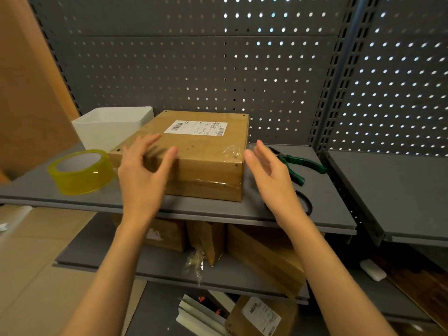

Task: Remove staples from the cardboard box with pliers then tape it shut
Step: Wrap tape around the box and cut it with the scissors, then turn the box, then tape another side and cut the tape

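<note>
The cardboard box (194,151) sits near the front edge of the grey shelf (315,209), its flaps closed. The left hand (143,173) hovers at the box's near-left corner, fingers spread wide, possibly brushing the top. The right hand (274,180) is open beside the right edge, apart from it. Green-handled pliers (298,166) lie right; the tape roll (81,172) left.

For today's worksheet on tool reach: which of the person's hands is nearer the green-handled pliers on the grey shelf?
Right. The right hand hovers just beside the green-handled pliers; the left hand is across the cardboard box.
</note>
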